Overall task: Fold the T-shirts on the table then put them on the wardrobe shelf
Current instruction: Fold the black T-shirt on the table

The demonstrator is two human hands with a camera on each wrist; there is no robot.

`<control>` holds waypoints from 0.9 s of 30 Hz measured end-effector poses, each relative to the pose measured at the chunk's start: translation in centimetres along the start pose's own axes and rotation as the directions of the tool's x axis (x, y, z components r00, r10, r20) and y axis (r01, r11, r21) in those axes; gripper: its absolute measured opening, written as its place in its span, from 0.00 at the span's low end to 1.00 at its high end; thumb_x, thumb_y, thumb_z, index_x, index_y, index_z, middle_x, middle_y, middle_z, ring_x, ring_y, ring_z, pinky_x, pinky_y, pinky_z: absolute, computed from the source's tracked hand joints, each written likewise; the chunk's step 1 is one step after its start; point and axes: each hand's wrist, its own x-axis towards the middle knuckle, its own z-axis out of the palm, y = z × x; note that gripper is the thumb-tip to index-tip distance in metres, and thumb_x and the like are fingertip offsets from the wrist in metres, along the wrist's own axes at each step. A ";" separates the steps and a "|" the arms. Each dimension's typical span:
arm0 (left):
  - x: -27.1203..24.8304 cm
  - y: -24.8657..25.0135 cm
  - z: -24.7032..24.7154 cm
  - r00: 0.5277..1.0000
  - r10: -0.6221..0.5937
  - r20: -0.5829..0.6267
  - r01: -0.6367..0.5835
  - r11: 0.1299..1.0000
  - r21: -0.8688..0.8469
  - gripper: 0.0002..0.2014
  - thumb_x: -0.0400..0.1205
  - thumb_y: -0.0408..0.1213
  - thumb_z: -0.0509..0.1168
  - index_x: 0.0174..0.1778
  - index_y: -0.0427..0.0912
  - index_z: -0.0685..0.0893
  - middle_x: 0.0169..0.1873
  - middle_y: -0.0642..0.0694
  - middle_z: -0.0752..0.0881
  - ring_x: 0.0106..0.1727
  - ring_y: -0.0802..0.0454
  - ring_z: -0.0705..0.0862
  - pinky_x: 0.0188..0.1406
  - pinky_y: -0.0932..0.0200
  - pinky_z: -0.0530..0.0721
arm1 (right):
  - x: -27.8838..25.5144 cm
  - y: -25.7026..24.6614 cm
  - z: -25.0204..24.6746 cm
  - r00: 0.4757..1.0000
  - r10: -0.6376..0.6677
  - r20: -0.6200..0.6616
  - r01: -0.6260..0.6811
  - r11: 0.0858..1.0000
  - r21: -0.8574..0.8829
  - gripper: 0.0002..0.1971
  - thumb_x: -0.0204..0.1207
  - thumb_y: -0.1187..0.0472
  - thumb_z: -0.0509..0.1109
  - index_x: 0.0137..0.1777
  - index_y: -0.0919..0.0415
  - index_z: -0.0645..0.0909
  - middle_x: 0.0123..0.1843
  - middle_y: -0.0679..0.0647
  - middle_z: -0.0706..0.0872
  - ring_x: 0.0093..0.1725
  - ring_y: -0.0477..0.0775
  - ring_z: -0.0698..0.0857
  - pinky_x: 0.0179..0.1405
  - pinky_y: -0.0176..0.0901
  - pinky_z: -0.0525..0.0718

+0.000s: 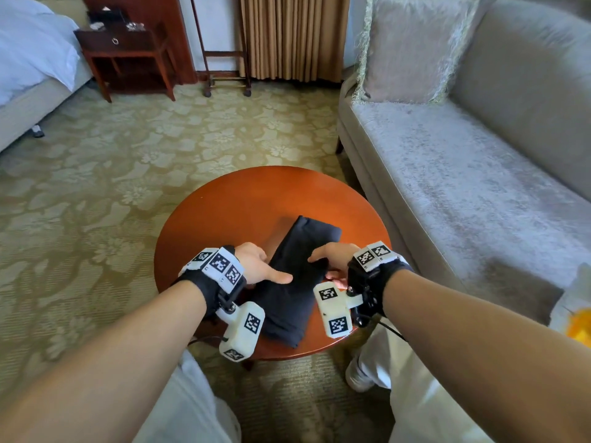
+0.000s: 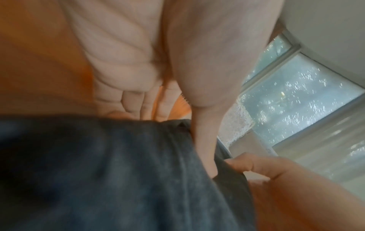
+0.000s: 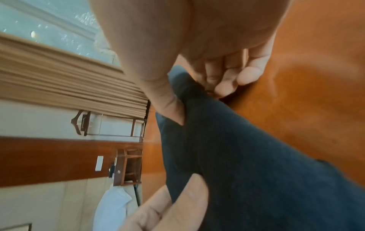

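I count one dark T-shirt [image 1: 297,276], folded long, on the round table [image 1: 224,206]. My left hand [image 1: 260,266] pinches its left edge, thumb on top; my right hand [image 1: 332,259] pinches the right edge, fingers tucked beneath.

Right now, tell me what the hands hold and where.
Both hands pinch the folded dark T-shirt mid-length: left hand on its left edge, right hand on its right edge.

hotel-style bedroom | bed [image 1: 28,55] – nightstand [image 1: 128,55] – luggage rack [image 1: 224,59] | sofa [image 1: 463,161], floral carpet [image 1: 112,174]
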 end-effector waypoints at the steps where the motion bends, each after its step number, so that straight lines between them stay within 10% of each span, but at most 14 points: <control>1: 0.1 0.0 -0.2 1.000 -0.008 0.028 0.010 0.998 -0.054 0.47 0.55 0.64 0.81 0.67 0.40 0.82 0.57 0.43 0.87 0.55 0.44 0.86 0.59 0.49 0.85 | -0.1 0.0 0.0 1.000 0.005 0.011 -0.006 0.998 0.056 0.10 0.67 0.60 0.75 0.36 0.62 0.76 0.23 0.54 0.72 0.21 0.51 0.72 0.20 0.36 0.70; 5: 0.9 -0.5 -0.8 0.983 0.008 0.185 0.045 0.958 -0.282 0.63 0.44 0.64 0.86 0.76 0.42 0.74 0.64 0.45 0.85 0.63 0.44 0.84 0.66 0.42 0.82 | 0.1 -0.2 -0.3 0.998 -0.037 0.051 0.024 0.972 0.236 0.10 0.63 0.63 0.74 0.43 0.65 0.78 0.34 0.57 0.78 0.32 0.54 0.79 0.40 0.47 0.76; 9: 1.7 0.2 -2.2 0.957 0.125 0.260 0.025 0.861 -0.507 0.33 0.62 0.50 0.86 0.61 0.41 0.88 0.56 0.43 0.91 0.59 0.44 0.89 0.65 0.42 0.83 | 1.7 -2.6 -1.9 0.991 -0.085 0.100 0.045 0.937 0.347 0.06 0.70 0.68 0.69 0.46 0.64 0.79 0.41 0.58 0.81 0.39 0.58 0.81 0.45 0.50 0.81; 13: 4.2 2.1 -3.9 0.940 0.185 0.285 0.003 0.833 -0.553 0.21 0.72 0.42 0.80 0.60 0.42 0.89 0.54 0.44 0.91 0.59 0.45 0.89 0.67 0.43 0.81 | 5.1 -5.5 -3.9 0.992 -0.037 0.122 -0.004 0.947 0.322 0.37 0.43 0.68 0.78 0.60 0.66 0.81 0.51 0.61 0.82 0.50 0.63 0.83 0.63 0.55 0.80; 15: 6.2 3.4 -4.6 0.940 0.182 0.287 0.005 0.837 -0.548 0.21 0.70 0.41 0.81 0.59 0.43 0.89 0.54 0.45 0.91 0.58 0.46 0.89 0.67 0.44 0.81 | 7.2 -6.9 -5.5 0.988 -0.039 0.152 -0.014 0.944 0.330 0.41 0.41 0.68 0.78 0.62 0.66 0.80 0.50 0.62 0.82 0.49 0.64 0.83 0.59 0.54 0.81; 19: 9.1 6.3 -5.5 0.939 0.171 0.299 0.010 0.855 -0.519 0.18 0.71 0.35 0.80 0.57 0.46 0.89 0.51 0.48 0.92 0.56 0.49 0.90 0.62 0.51 0.83 | 9.0 -10.0 -9.4 0.984 -0.084 0.154 0.012 0.908 0.418 0.09 0.70 0.59 0.74 0.48 0.62 0.84 0.35 0.57 0.85 0.31 0.55 0.85 0.30 0.40 0.81; 22: 8.9 8.4 -6.3 0.919 0.155 0.363 0.041 0.877 -0.478 0.17 0.71 0.35 0.80 0.56 0.46 0.90 0.49 0.49 0.93 0.54 0.50 0.90 0.56 0.55 0.84 | 8.8 -11.2 -11.3 0.981 -0.031 0.190 -0.034 0.944 0.329 0.14 0.70 0.50 0.76 0.45 0.62 0.83 0.35 0.58 0.82 0.31 0.54 0.82 0.28 0.38 0.77; 27: 6.8 13.3 -8.4 0.875 0.154 0.459 0.046 0.917 -0.396 0.19 0.70 0.35 0.81 0.56 0.42 0.90 0.50 0.47 0.92 0.55 0.48 0.90 0.59 0.53 0.84 | 5.2 -14.0 -15.6 0.989 0.033 0.141 -0.071 0.960 0.271 0.36 0.56 0.48 0.85 0.64 0.66 0.83 0.57 0.59 0.90 0.55 0.57 0.90 0.60 0.50 0.86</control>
